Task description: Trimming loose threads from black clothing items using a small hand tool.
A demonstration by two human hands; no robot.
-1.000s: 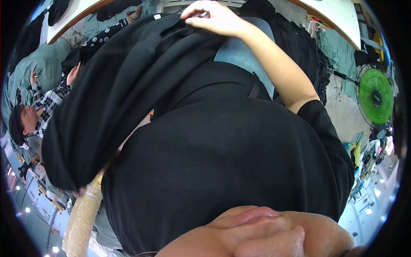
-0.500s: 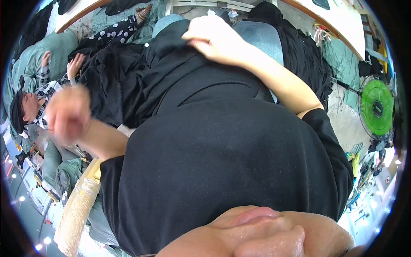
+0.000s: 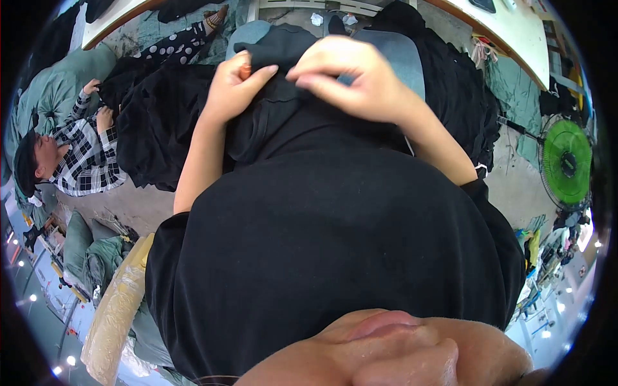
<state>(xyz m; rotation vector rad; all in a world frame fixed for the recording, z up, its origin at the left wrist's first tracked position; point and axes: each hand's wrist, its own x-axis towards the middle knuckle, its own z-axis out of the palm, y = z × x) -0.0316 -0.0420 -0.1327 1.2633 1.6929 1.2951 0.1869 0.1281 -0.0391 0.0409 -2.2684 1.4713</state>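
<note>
Black garment [image 3: 277,109] — upper centre of frame; left hand [image 3: 235,87] pinching its folded edge, right hand [image 3: 354,80] fingers curled narrow, gripping the cloth — green fan [image 3: 566,161] right.

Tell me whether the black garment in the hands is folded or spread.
Bunched: black garment gathered under left hand and right hand.

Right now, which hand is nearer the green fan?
Right. The right hand pinches the black garment near the picture's middle top, on the side of the green fan. The left hand grips the same garment further left, away from the fan.
</note>
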